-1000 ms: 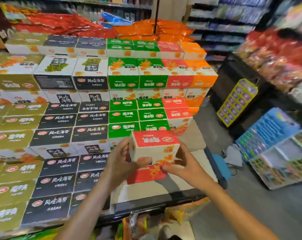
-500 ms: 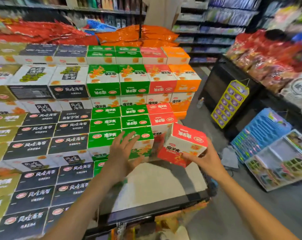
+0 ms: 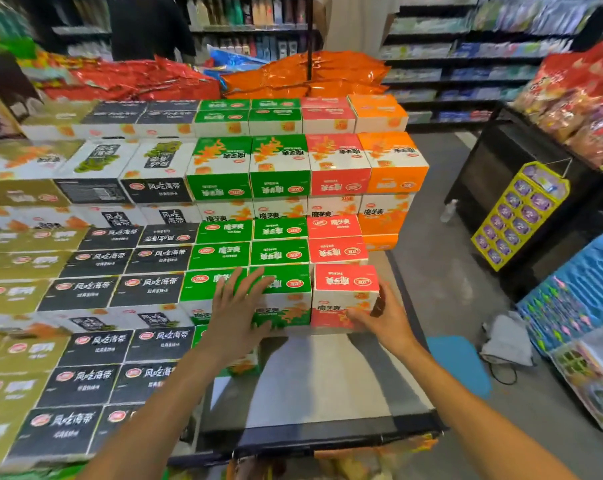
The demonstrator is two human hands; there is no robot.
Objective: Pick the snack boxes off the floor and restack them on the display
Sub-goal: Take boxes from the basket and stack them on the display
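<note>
Red snack box [image 3: 345, 292] upright on display [image 3: 327, 386], front facing viewer, right hand [image 3: 384, 318] grasping it, left hand [image 3: 239, 306] flat, released grip

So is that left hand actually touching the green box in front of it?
Touching. The head view shows the left hand lying flat, fingers spread, on the green box, with no gap visible between them.

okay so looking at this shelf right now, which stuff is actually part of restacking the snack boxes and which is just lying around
Part of the job:
- red snack box, right hand holding its lower right corner
- green snack box beside it, left hand flat against it
- stepped display, bare shelf in front

Just lying about:
- blue stool on the floor
- grey cloth
- yellow hanging card
- orange bags on top
</note>
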